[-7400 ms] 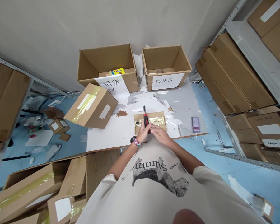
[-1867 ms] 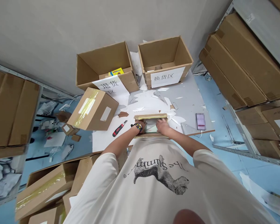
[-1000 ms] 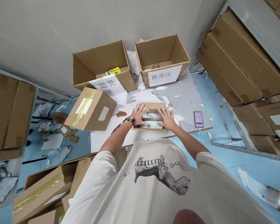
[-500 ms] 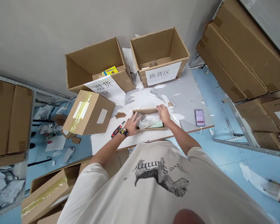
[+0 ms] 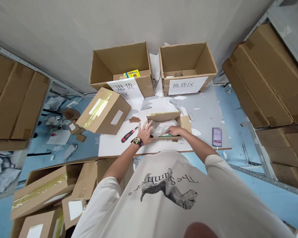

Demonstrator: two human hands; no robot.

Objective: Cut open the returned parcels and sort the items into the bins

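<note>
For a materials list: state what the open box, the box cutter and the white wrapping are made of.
The open box: corrugated cardboard by its look, matte brown with stiff flaps. The box cutter: probably plastic, glossy red and black. The white wrapping: thin plastic or paper, with a soft sheen and crumpled folds; the view can't settle which.

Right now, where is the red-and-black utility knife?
In the head view, the red-and-black utility knife lies on the white tabletop, just left of the person's left hand and the open cardboard box, below the taped brown carton.
</note>
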